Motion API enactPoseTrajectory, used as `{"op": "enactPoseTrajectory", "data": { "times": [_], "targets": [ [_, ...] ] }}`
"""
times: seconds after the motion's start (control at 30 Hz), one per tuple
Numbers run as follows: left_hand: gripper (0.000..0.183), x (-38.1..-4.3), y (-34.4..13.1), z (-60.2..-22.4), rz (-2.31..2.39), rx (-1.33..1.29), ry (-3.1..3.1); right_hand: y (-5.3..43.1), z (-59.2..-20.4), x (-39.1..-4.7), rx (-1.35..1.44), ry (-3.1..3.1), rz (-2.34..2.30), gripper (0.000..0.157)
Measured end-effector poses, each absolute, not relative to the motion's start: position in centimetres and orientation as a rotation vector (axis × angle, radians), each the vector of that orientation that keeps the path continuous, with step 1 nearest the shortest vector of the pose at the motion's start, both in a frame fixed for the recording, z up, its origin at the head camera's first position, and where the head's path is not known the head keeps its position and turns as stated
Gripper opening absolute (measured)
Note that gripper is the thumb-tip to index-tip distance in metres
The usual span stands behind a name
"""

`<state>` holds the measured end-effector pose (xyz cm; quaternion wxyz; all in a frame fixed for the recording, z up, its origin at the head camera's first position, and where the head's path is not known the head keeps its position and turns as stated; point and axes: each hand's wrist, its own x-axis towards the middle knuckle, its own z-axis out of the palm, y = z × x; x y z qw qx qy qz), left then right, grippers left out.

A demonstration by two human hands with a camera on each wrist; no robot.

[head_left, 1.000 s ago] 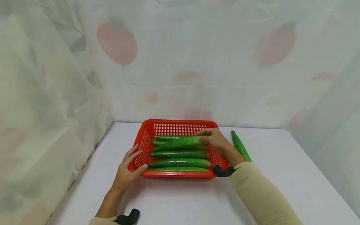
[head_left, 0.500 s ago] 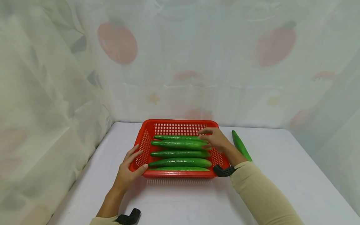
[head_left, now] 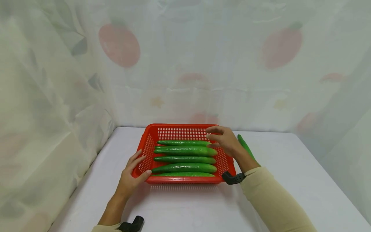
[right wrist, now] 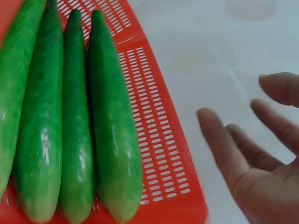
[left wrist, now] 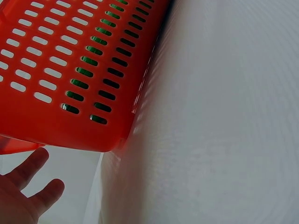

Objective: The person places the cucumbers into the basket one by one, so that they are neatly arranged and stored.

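Observation:
Several green cucumbers (head_left: 185,150) lie side by side in a red plastic basket (head_left: 184,179) with slotted walls. My left hand (head_left: 128,181) rests at the basket's left side, fingers spread over the rim and thumb by the front corner. In the left wrist view two fingertips (left wrist: 41,156) show right at the basket's edge. Over the right end of the basket my right hand (head_left: 227,141) hovers with spread fingers, holding nothing. The right wrist view shows it apart from the cucumbers (right wrist: 114,135), past the basket wall (right wrist: 163,154).
Another cucumber (head_left: 244,144) lies on the white-covered table (head_left: 290,167) to the right of the basket, partly hidden behind my right forearm. A printed curtain (head_left: 185,64) hangs behind the table and along its left side.
The cucumber that my right hand held tilted has been lowered among the others and let go. That hand has then lifted slightly up and to the right. My left hand stays put.

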<state>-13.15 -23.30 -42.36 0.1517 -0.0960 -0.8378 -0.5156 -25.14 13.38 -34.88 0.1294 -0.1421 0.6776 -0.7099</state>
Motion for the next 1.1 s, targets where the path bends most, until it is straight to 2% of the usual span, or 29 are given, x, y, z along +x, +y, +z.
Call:
{"op": "enactPoseTrajectory", "data": {
  "times": [0.43,0.7,1.1],
  "targets": [
    [0.056,-13.2,-23.3,-42.2,-1.487,-0.257,-2.425,15.0,-31.7,-22.9,-0.586,2.064,-2.102,0.038],
    [0.056,-13.1,-23.4,-42.2,-1.485,-0.261,-2.421,16.7,-30.6,-21.2,-0.582,2.152,-2.096,0.041],
    [0.055,-13.2,-23.4,-42.3,-1.476,-0.268,-2.418,19.8,-28.8,-18.7,-0.614,2.338,-2.123,0.037]
  ]
}}
